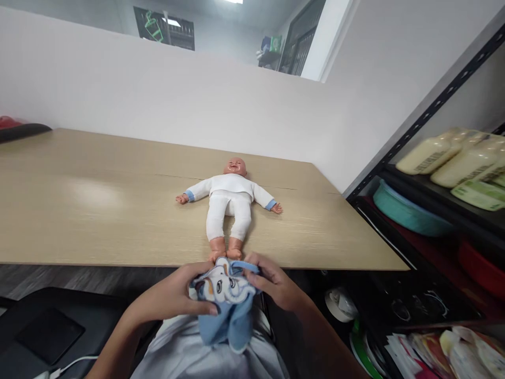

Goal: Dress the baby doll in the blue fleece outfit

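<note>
Just off the worktop (98,210) near edge, a blue elephant-print garment (231,310) is held bunched between left hand (173,297) and right hand (276,287); fingers (252,261) of both are closed on the cloth. The doll (231,202) is laid face up, feet at that edge, just beyond the garment. A wide run of worktop is seen left of it; shelf rack (434,173) stands close past the right edge.

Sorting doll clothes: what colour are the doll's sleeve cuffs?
Blue cuffs, clearest in the head view.
</note>
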Motion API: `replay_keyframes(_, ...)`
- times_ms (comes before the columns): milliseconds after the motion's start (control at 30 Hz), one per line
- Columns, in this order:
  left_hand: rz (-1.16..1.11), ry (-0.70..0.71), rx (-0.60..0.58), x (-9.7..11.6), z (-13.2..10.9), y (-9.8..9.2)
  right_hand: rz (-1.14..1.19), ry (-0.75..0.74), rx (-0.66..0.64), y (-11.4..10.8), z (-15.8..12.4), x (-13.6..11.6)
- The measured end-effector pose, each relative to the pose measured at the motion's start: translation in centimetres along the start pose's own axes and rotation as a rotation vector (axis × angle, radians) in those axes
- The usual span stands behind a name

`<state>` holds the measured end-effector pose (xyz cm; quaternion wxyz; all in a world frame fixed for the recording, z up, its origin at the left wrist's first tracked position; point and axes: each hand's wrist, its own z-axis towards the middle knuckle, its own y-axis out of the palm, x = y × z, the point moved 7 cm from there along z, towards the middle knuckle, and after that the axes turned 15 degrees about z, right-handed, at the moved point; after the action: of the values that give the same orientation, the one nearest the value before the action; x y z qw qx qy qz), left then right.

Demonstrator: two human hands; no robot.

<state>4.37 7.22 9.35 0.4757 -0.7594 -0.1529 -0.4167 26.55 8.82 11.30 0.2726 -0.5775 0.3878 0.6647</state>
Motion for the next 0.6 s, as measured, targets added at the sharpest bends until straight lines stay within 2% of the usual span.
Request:
replay_keyframes(133,-0.12,0.052,0.015,-2.4,0.3,0.1,0.142,0.087,0.269,-2.7,-1.0,0.7)
replay_keyframes(200,-0.193,0.098,0.083,-2.3,0.3,-0.4,0.145,0.138,0.368,-3.7,-1.4,1.1)
replay_keyframes(233,-0.204,0.121,0.114,-1.8,0.3,-0.7,0.123,0.155,0.364,-3.8,-1.4,1.2)
replay_keyframes(267,-0.2,0.139,0.141,-1.2,0.3,-0.9,0.09,0.168,0.319,-3.6,-1.2,1.1)
replay_keyframes(333,-0.166,0.158,0.165,0.2,0.3,-1.4,0.018,0.219,0.103,-2.1,-0.7,0.9)
replay_keyframes(400,-0.139,0.16,0.141,1.1,0.3,-1.4,-0.036,0.299,-0.165,-0.2,-0.7,0.9)
replay_keyframes(467,-0.112,0.163,0.087,1.5,0.3,-1.0,-0.107,0.364,-0.323,0.9,-1.0,1.0)
replay_keyframes(533,-0.051,0.148,0.019,1.5,0.2,-0.4,-0.186,0.351,-0.273,0.8,-0.9,0.8)
replay_keyframes(600,0.009,0.141,-0.072,1.6,0.1,0.3,-0.177,0.255,-0.128,0.3,-0.8,-0.1)
